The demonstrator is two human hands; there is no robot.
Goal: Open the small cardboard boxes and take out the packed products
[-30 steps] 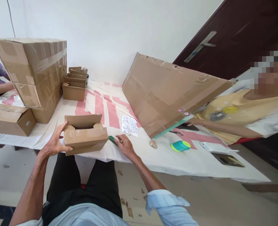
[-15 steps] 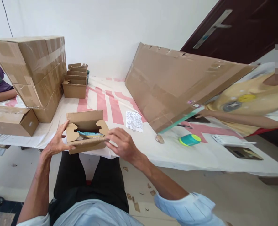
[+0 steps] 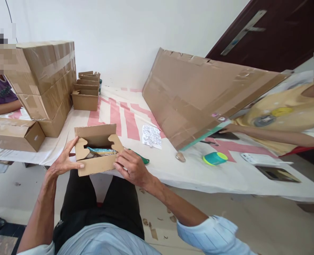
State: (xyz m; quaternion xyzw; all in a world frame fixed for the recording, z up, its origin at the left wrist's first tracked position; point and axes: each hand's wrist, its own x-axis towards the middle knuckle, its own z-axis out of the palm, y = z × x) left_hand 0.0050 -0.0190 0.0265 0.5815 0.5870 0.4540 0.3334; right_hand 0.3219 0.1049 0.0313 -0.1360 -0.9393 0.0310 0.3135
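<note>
A small cardboard box (image 3: 97, 167) stands at the table's front edge, its top open and the back flap raised. Inside lies a blue-patterned item (image 3: 101, 150), partly hidden by the notched side flaps. My left hand (image 3: 63, 159) grips the box's left side, thumb on the front flap and fingers along the left edge. At the right front corner, my right hand (image 3: 132, 166) has its fingers bent and closed on the box's edge. A dark green object (image 3: 143, 159) sticks out behind that hand; most of it is hidden.
Taped cartons (image 3: 46, 71) are stacked at left, with several open small boxes (image 3: 85, 101) behind. A big cardboard sheet (image 3: 194, 95) leans at right. Crumpled clear pieces lie on white paper (image 3: 151, 136), near a teal tape roll (image 3: 214, 158). People sit at both sides.
The box's front flap has tipped outward and shows more of its face. My right hand has shifted slightly left and down. The dark green object now shows behind it.
</note>
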